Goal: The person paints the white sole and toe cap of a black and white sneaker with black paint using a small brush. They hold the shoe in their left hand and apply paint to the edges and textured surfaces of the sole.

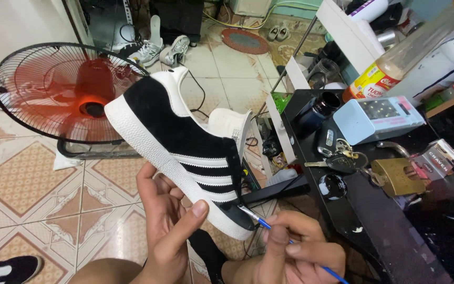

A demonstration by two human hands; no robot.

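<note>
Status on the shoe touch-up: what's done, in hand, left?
Done: paint jar open on the black table. In hand: left hand holds the black sneaker; right hand puts the fine brush to its toe. Left: can't tell how much remains unpainted.

Black shoe point(177, 134) with 3 white stripes, white sole — blue-handled brush point(290, 243), red fan point(61, 92), black table point(384, 231).

Left side's wide open, just tiled floor point(32, 184) until the red fan point(61, 92) farther back. Right side is tight: the black worktop point(374, 210) is crowded with keys point(342, 155), a brass padlock point(398, 176), a paint jar point(321, 108) and a pale blue box point(377, 118), just beside the sneaker point(179, 142).
</note>
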